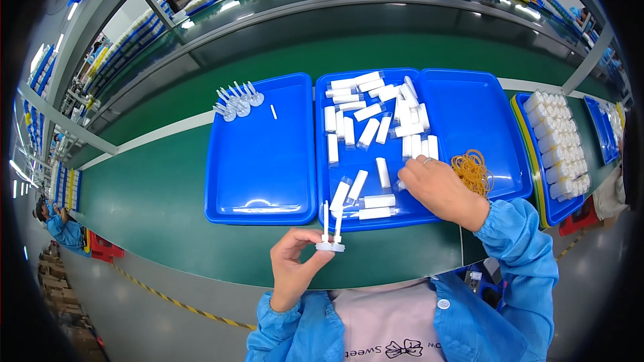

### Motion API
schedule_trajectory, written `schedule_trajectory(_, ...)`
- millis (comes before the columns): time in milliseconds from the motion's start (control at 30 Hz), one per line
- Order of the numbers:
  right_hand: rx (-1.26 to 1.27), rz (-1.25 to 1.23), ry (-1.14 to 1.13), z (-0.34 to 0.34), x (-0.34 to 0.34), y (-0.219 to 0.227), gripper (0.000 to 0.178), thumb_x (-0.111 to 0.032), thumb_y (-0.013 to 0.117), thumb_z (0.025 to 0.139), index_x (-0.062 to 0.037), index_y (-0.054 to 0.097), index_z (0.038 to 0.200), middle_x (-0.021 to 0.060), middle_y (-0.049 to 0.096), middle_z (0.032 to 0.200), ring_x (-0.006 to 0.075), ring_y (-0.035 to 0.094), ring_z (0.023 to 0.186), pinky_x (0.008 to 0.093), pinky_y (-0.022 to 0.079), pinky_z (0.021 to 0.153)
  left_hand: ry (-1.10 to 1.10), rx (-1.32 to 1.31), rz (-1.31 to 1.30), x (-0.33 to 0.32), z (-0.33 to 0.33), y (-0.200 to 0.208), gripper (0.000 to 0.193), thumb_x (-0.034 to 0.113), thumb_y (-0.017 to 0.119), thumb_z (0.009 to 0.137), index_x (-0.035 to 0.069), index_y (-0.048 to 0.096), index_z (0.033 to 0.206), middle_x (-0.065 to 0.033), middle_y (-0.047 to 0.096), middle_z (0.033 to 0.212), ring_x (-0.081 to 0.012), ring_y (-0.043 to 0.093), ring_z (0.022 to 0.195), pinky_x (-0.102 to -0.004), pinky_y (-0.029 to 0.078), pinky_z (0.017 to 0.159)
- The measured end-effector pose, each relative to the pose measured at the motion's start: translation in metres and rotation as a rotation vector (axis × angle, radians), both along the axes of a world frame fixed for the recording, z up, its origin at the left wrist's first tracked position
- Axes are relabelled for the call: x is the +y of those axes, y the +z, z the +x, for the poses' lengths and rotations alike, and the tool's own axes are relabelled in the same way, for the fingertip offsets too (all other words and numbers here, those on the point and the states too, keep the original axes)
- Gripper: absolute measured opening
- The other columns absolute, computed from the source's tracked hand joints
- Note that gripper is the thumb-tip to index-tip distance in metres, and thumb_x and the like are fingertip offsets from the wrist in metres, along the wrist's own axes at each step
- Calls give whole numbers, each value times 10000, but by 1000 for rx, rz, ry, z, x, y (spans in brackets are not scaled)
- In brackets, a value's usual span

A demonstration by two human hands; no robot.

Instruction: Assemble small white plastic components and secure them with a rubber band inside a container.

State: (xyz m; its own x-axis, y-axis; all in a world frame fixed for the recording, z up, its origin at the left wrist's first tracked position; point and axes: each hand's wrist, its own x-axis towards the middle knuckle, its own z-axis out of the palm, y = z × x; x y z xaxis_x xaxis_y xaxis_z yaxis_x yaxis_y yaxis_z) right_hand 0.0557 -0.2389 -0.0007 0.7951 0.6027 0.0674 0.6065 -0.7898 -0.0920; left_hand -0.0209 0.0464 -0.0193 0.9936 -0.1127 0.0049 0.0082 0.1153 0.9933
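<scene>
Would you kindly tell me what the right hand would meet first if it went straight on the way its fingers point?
Most likely the white tube just left of the right hand, in the middle blue tray; depth is hard to judge here.

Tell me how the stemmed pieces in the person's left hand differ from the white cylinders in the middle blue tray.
The stemmed pieces have thin stems on round bases, while the white cylinders are thicker and have no such stem. The stemmed pieces are held, stems up, in the left hand; the white cylinders mostly lie scattered in the middle blue tray. Both look largely white.
</scene>
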Motion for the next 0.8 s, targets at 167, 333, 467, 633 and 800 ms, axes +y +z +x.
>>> schedule_trajectory(167, 404, 838, -219, -11, -2, 23, 364, -54, 647, 817, -10, 522, 1157, 90, 577, 967, 144, 597, 760, 287, 504, 667, -71, -13, 96, -6, 0, -4, 170, -7, 741, 753, 7, 648, 894, -70, 684, 909, -133, 633, 865, -287, 492, 812)
schedule_trajectory(333, 840, 1541, -301, -27, 2, 23, 266, -89, 660, 857, -37, 515, 1074, 46, 568, 911, 77, 556, 703, 216, 470, 606, -181, -46, 56, -16, -2, -3, 197, 14, 761, 754, 6, 654, 919, -81, 688, 922, -150, 642, 883, -284, 497, 809)
schedule_trajectory(467, 748, 1445, -448, -33, 4, 20, 186, -88, 644, 868, -81, 483, 962, 2, 553, 747, 45, 511, 586, 220, 450, 535, -250, -76, 10, -31, -5, 3, 207, 8, 767, 742, 10, 664, 921, -88, 693, 931, -165, 656, 881, -292, 504, 806)
schedule_trajectory(633, 894, 1677, -333, -33, -6, 31, 172, -97, 599, 903, -80, 477, 1023, 18, 563, 737, 71, 522, 546, 249, 493, 561, -246, -135, 92, -34, -6, 7, 212, -1, 771, 723, 20, 674, 910, -95, 696, 928, -186, 666, 879, -295, 507, 804)
schedule_trajectory(800, 813, 1529, -276, -40, -15, 38, 154, -197, 545, 950, -55, 506, 996, 29, 567, 768, 88, 539, 605, 238, 482, 599, -234, -171, 118, -33, -7, 3, 211, -18, 753, 729, 12, 677, 923, -105, 688, 924, -191, 657, 864, -292, 505, 777)
